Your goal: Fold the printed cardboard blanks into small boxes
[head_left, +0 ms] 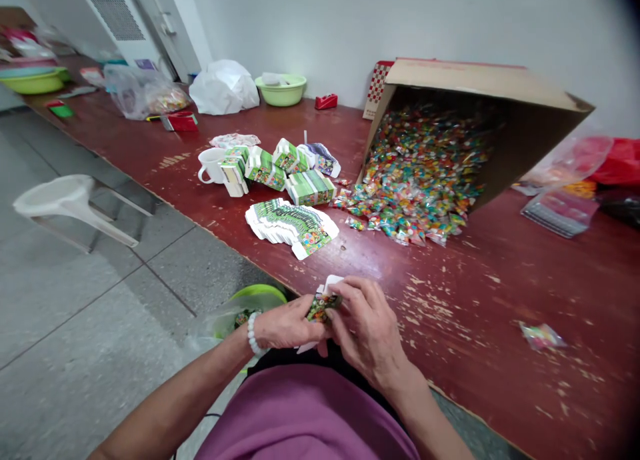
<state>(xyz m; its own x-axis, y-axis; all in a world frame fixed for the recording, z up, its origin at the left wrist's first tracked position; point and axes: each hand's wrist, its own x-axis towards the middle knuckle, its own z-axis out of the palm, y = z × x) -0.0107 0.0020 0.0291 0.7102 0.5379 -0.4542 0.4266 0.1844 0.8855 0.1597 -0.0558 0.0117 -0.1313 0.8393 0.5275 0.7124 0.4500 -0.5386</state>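
Close to my body, at the table's front edge, my left hand (293, 323) grips a small printed cardboard box (323, 305) with white flaps sticking out at both ends. Bent fingers of my right hand (367, 323) close on the same box from the other side, near its upper flap. Whether anything is inside the box is hidden. Beyond my hands lies a fanned stack of flat green printed boxes (293, 223). Behind it sit several banded green bundles (311, 187). Small candy packets (400, 213) spill from a tipped carton (540, 107).
One loose packet (543, 337) lies at the right on the red table (465, 300). A white mug (213, 167) stands near the bundles. Beneath the table's edge is a green tub (260, 293) with a plastic liner. A white stool (70, 197) stands at left.
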